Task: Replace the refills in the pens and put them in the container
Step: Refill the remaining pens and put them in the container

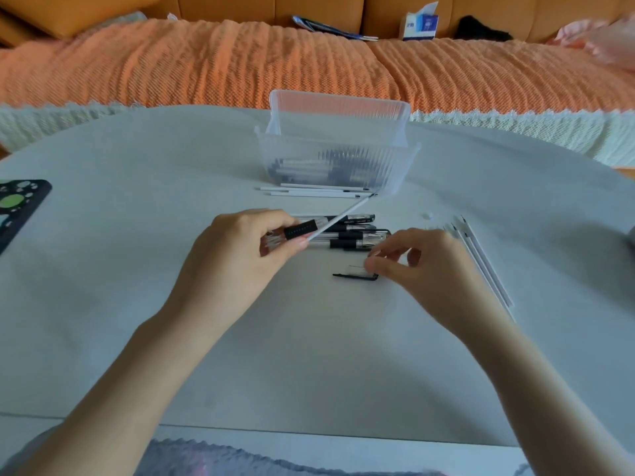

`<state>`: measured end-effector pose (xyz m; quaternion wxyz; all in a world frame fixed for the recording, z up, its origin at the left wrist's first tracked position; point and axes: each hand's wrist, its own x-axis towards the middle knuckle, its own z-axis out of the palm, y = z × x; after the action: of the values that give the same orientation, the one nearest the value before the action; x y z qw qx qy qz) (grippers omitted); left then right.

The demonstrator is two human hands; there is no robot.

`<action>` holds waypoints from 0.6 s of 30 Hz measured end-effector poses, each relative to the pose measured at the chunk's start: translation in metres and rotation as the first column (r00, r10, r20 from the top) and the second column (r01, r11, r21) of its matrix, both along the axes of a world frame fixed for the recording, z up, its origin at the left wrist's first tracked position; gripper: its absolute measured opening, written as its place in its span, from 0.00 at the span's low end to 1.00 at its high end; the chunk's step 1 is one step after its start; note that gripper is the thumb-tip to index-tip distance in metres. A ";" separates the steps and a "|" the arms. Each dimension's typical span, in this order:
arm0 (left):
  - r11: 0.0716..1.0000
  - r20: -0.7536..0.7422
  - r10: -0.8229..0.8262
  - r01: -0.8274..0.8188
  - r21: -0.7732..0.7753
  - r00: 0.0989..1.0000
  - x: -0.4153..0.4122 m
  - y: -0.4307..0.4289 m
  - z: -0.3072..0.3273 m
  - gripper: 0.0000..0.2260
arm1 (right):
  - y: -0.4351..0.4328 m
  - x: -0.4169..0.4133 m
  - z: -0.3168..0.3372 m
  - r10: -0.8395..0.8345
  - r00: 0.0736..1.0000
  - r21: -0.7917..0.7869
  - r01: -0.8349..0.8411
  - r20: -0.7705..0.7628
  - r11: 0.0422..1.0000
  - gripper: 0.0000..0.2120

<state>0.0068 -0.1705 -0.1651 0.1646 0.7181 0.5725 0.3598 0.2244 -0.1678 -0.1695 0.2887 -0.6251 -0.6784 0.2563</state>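
Fingers [280, 219] of the left hand [237, 252] curled round a clear plastic pen barrel with a black rubber grip [298, 231], held just above the table's middle. Out of that barrel's front end, a thin white refill [343, 216], slanting toward the far edge, tip close by the container.

Fingers [383, 261] of the right hand [426, 259] bent, thumb and forefinger tips narrowed together at the right end of a clear pen cap with a black clip [355, 274], flat on the pale grey table [137, 286]. Gripping or only touching: impossible to tell.

Just beyond both hands, a small heap of clear pens with black grips [357, 231], lying side by side.

Toward the far edge, a clear ribbed plastic container [336, 146], open-topped, with more pens [343, 164] lying in its bottom. Just beside its near wall, a few loose white refills [309, 191].

Near the right edge, another bundle of white refills [488, 266], partly behind the right hand. By their far ends, a tiny white speck [427, 216], too small to identify.

At the left edge, a black tray with green and white rounds [20, 201], cut off by the frame.

Beyond the table, an orange sofa [240, 5] with an orange ribbed throw [223, 67], a white-and-blue tissue box [421, 24] and a blue booklet [326, 27].
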 end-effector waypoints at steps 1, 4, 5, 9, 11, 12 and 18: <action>1.000 0.002 -0.005 0.005 0.005 1.000 0.002 -0.001 -0.001 0.08 | -0.001 -0.003 -0.001 -0.001 0.998 0.008 0.000 0.065 1.000 0.04; 1.000 -0.018 -0.022 0.023 0.015 1.000 0.003 -0.001 -0.002 0.08 | 0.000 -0.007 0.000 0.006 0.987 0.019 -0.010 0.163 1.000 0.05; 1.000 -0.028 -0.025 0.025 0.015 0.999 0.003 0.000 -0.002 0.08 | 0.001 -0.007 0.000 0.010 0.986 0.023 -0.014 0.168 1.000 0.05; 0.999 -0.036 -0.037 0.037 0.012 0.999 0.003 0.001 -0.004 0.08 | 0.001 -0.005 -0.001 0.008 0.995 0.035 -0.011 0.095 0.999 0.04; 0.999 -0.019 -0.044 0.044 0.006 0.999 0.006 0.000 -0.004 0.08 | 0.000 -0.005 0.002 -0.002 0.999 0.026 0.003 -0.033 1.000 0.02; 0.999 -0.007 -0.050 0.050 0.003 0.999 0.007 0.000 -0.005 0.08 | -0.001 -0.005 0.005 -0.007 0.994 0.012 0.008 -0.110 1.000 0.02; 0.994 0.036 -0.112 0.112 -0.005 0.993 0.016 -0.004 -0.005 0.06 | -0.004 -0.013 0.014 -0.102 0.833 -0.153 0.021 -0.544 0.988 0.06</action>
<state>0.0228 -0.1745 -0.1705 0.1974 0.7419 0.5295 0.3608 0.2115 -0.1721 -0.1551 0.4347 -0.5652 -0.5266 0.4629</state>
